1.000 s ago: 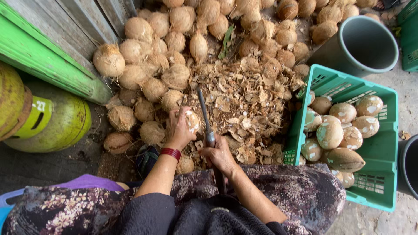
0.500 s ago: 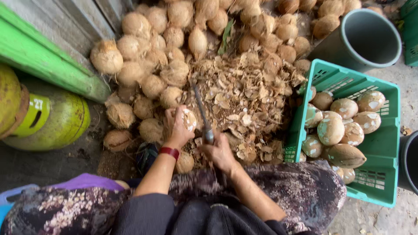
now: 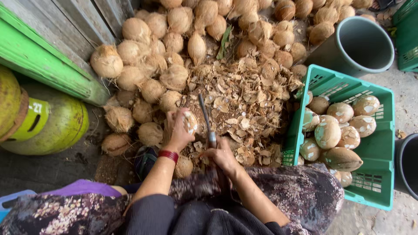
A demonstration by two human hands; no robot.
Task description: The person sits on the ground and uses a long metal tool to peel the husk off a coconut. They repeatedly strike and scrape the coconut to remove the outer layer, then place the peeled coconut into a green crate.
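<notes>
Steel knife (image 3: 204, 117) in right hand (image 3: 223, 156), upright.

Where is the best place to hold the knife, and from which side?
Probably by the handle end, coming from the person's side: the right hand already grips the knife there, and its blade points away toward the husk pile, beside the coconut in the left hand.

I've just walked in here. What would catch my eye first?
Most striking is the big heap of brown, fibrous coconuts across the top, with pale husk shavings spread below it. At centre, the left hand grips a partly peeled coconut while the right hand holds a long metal blade. At right, a green plastic crate holds peeled coconuts.
</notes>
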